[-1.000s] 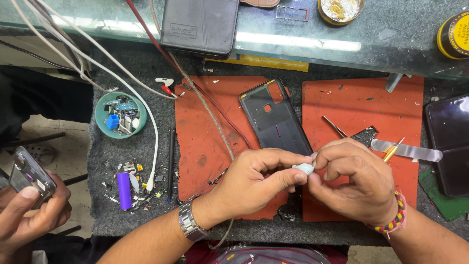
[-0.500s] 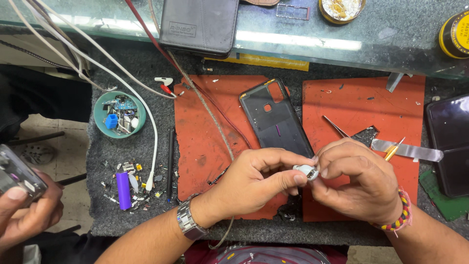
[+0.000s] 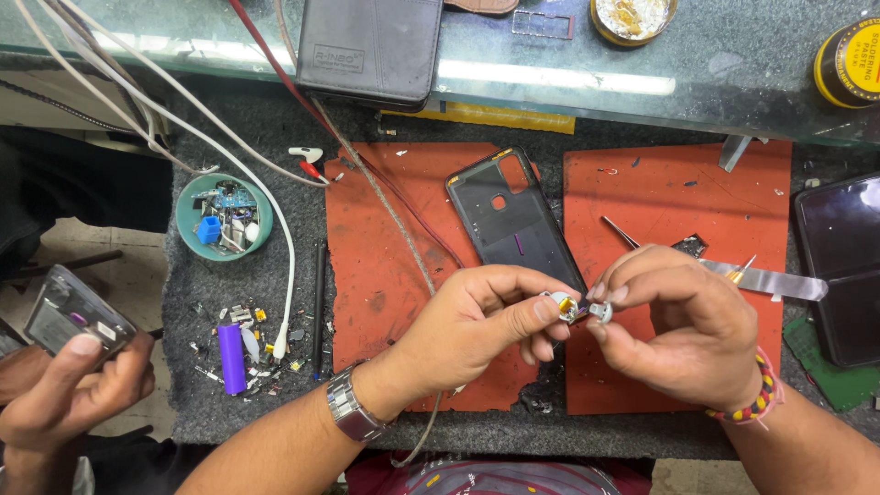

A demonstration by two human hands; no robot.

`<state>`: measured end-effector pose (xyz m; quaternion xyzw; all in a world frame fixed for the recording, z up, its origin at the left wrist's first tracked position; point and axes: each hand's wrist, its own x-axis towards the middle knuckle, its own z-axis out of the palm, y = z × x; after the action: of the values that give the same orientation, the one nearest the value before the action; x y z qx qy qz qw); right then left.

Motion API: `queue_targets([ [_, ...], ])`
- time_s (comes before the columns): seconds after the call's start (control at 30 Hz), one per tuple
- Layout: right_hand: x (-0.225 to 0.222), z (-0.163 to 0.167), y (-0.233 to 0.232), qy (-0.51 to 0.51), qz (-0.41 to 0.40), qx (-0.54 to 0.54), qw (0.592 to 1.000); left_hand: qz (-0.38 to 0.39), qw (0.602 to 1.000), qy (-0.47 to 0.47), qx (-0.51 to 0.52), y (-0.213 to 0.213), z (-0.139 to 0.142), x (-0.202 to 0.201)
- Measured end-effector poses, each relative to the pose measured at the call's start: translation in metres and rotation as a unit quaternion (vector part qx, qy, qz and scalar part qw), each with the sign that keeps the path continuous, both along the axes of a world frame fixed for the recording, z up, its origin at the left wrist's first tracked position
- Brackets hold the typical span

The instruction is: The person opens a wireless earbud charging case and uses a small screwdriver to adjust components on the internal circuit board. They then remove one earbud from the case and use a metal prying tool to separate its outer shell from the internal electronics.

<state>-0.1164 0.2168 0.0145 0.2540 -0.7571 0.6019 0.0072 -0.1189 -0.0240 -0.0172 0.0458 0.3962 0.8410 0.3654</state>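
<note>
Two hands of the wearer meet over the front middle of the worktop (image 3: 275,403): the left hand (image 3: 467,330), with a metal wristwatch (image 3: 353,414), pinches a small silver and yellow component (image 3: 570,306) between thumb and forefinger, while the right hand (image 3: 683,330), with a red, yellow and black woven wristband (image 3: 756,396), closes its fingertips on the other end of the same part. The component sits above the gap between two red mats, the left mat (image 3: 376,266) and the right mat (image 3: 678,192). One black phone back cover (image 3: 513,225) lies across the inner edge of the left mat, inside face up. One pair of tweezers (image 3: 770,282) and one thin metal probe (image 3: 621,232) rest on the right mat. One dark phone (image 3: 843,266) lies at the right edge. One green bowl (image 3: 188,220) near the left edge holds small electronic parts, among them a blue one. In front of it lie scattered bits and one purple cylinder (image 3: 231,357). On the glass shelf (image 3: 715,64) at the back stand one black wallet case (image 3: 371,46), one open tin (image 3: 634,16) and one yellow-lidded tin (image 3: 851,62). At the front left corner, another person's hand (image 3: 64,403) grips one phone (image 3: 73,316).
</note>
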Motion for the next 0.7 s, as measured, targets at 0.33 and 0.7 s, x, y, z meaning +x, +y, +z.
queue_targets([
  [0.33, -0.01, 0.005, 0.001, -0.065, -0.08, 0.044, 0.994, 0.003, 1.0, 0.013, -0.028, 0.0, 0.002, -0.001],
  [0.7, -0.027, 0.019, -0.01, 0.004, -0.195, 0.359, 0.913, 0.014, 1.0, 0.02, -0.02, 0.0, -0.001, -0.002],
])
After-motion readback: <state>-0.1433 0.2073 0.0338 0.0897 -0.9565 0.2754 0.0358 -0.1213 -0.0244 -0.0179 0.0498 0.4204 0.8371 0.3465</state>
